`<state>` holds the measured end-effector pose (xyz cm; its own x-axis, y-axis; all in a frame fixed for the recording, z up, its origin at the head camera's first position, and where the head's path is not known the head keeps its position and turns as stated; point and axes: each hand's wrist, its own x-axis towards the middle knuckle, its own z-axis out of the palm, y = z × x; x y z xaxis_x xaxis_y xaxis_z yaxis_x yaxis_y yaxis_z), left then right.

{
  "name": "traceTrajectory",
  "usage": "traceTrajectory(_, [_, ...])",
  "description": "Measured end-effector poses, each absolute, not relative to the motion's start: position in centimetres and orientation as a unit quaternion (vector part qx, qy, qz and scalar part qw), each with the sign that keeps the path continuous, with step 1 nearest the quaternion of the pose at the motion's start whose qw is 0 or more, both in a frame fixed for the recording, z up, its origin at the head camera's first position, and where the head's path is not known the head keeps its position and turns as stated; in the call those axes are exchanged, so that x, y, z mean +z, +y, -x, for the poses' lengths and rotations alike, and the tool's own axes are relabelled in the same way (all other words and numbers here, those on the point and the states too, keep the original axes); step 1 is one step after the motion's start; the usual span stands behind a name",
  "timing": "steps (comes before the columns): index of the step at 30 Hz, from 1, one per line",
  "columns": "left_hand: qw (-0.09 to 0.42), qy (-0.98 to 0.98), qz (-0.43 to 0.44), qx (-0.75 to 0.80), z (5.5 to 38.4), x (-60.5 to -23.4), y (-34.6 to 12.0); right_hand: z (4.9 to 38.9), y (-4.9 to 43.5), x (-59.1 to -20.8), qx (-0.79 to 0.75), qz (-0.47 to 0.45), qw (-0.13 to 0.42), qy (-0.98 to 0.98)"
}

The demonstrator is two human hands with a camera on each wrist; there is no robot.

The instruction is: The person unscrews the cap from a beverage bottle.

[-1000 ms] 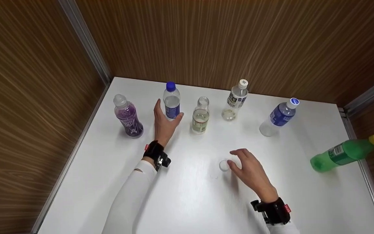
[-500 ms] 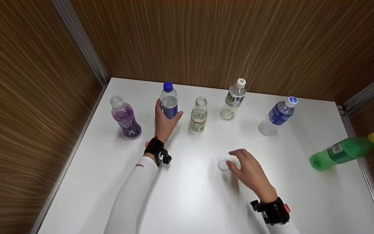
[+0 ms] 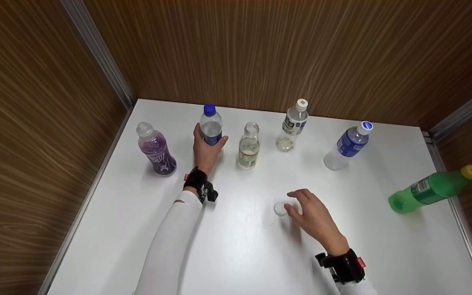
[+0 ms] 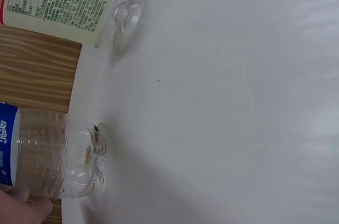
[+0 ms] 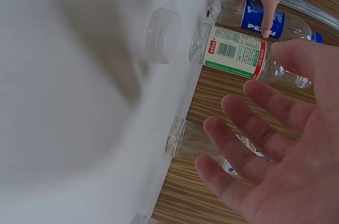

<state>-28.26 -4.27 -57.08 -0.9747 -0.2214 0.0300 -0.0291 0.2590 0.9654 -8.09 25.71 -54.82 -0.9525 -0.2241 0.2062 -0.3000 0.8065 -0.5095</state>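
My left hand (image 3: pixel 206 151) is wrapped round a clear plastic bottle (image 3: pixel 211 125) with a blue cap and blue label. In the right wrist view its thumb lies along the label. The bottle's bare lower part (image 4: pixel 42 155) shows in the left wrist view; whether it is lifted I cannot tell. My right hand (image 3: pixel 316 217) hovers over the table with fingers spread, holding nothing. Close to its thumb lies a translucent round cap (image 3: pixel 280 209), which also appears in the right wrist view (image 5: pixel 162 36). An uncapped clear bottle (image 3: pixel 248 149) with a pale label stands right of the left hand.
A purple-filled bottle (image 3: pixel 158 153) stands at the left. Farther right are a white-capped bottle (image 3: pixel 293 125), a blue-labelled bottle (image 3: pixel 348 143) and a green bottle (image 3: pixel 428 190) with a yellow cap. Wood-patterned panels (image 3: pixel 236 53) wall in the white table (image 3: pixel 236 254).
My left hand has reached forward and its fingers have closed round the blue-capped bottle. The right hand holds its place by the cap. The whole head view has shifted slightly.
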Motion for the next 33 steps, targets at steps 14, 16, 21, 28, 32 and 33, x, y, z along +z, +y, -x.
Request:
traceTrajectory(14, [0.123, -0.79, -0.057, -0.598, 28.0, -57.5, -5.2, 8.1, 25.4, -54.9, 0.278, -0.143, 0.068, -0.947])
traceTrajectory(16, [0.134, -0.791, -0.051, -0.595, 27.8, -57.5, -5.3, 8.1, 25.4, -55.0, 0.277, -0.145, 0.069, -0.947])
traceTrajectory(21, [0.159, -0.786, -0.048, -0.595, 26.9, -57.7, -5.7, 8.0, 25.4, -55.2, 0.274, -0.152, 0.072, -0.947])
traceTrajectory(28, [0.166, -0.769, -0.035, -0.616, 24.4, -57.9, -5.3, 7.7, 25.5, -55.4, 0.274, -0.162, 0.083, -0.944])
traceTrajectory(32, [0.15, -0.769, -0.01, -0.622, 22.6, -57.7, -4.7, 7.7, 25.3, -55.4, 0.276, -0.162, 0.096, -0.943])
traceTrajectory(33, [0.147, -0.771, -0.002, -0.619, 22.1, -57.6, -4.6, 7.7, 25.2, -55.4, 0.276, -0.163, 0.1, -0.942])
